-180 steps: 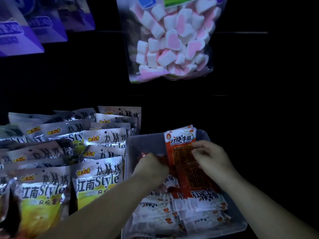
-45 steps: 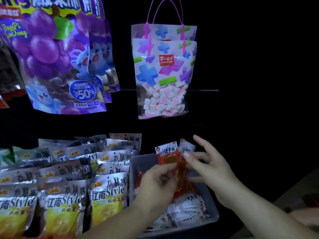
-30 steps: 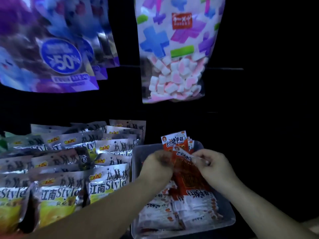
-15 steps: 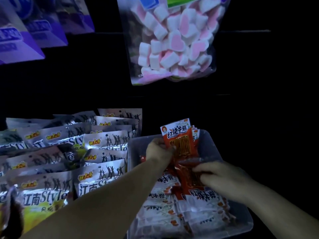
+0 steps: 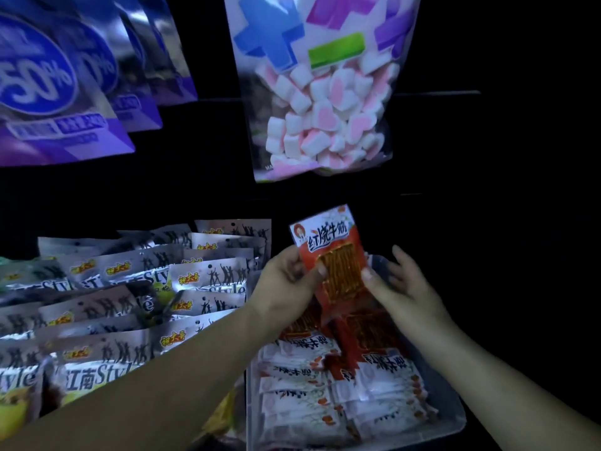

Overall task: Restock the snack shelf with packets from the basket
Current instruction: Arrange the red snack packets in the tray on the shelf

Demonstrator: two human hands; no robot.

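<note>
A red and white snack packet (image 5: 331, 255) with a clear window stands upright above the far end of a clear plastic bin (image 5: 452, 421). My left hand (image 5: 286, 284) pinches its left edge with thumb on the front. My right hand (image 5: 403, 288) holds its right edge, thumb on the front and the other fingers spread behind. Several more red and white packets (image 5: 338, 395) lie stacked in the bin below.
Rows of silver and yellow packets (image 5: 136, 304) fill the shelf left of the bin. A bag of pink and white marshmallows (image 5: 322, 102) hangs above. Purple bags (image 5: 61, 86) hang at upper left. The right side is dark.
My right hand has come up from the packets in the bin to the right edge of the upright packet. The packet sits slightly higher, held from both sides.
</note>
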